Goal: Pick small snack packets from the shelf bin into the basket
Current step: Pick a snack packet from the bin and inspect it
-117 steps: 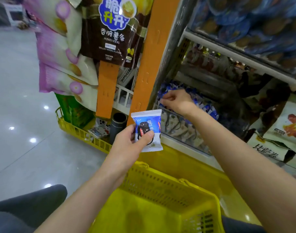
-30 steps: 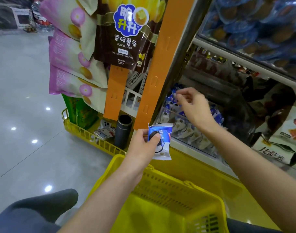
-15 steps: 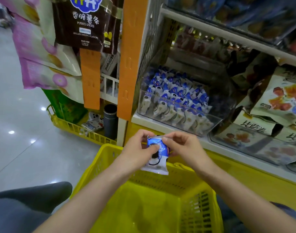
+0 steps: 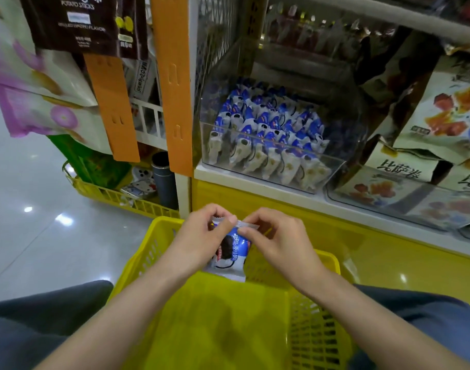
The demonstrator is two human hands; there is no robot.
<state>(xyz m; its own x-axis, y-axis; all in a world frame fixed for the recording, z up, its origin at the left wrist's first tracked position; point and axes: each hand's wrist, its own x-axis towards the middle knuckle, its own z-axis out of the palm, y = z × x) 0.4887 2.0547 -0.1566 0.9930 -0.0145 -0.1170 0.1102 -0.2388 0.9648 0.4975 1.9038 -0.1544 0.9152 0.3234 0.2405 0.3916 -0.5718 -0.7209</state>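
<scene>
The left hand (image 4: 201,236) and the right hand (image 4: 279,241) are meeting over the yellow basket (image 4: 145,257), thumb and fingers of each pinching the crimped top edge of one blue-and-white snack packet (image 4: 232,253); the two hands are nearly touching each other at that seam, the left gripping its left part, the right its right part; the packet is hanging upright below them, its lower edge showing against the far wall of the basket, and whether it is touching the basket I cannot tell; the basket is sitting between the person's dark-clad knees (image 4: 47,316); above and beyond it, on the white shelf (image 4: 255,186), a clear bin (image 4: 335,168) is holding many similar packets (image 4: 268,129) standing in rows; an orange strip (image 4: 172,89) is hanging just left of the bin; larger snack bags (image 4: 442,110) are leaning to the right of the bin.
</scene>
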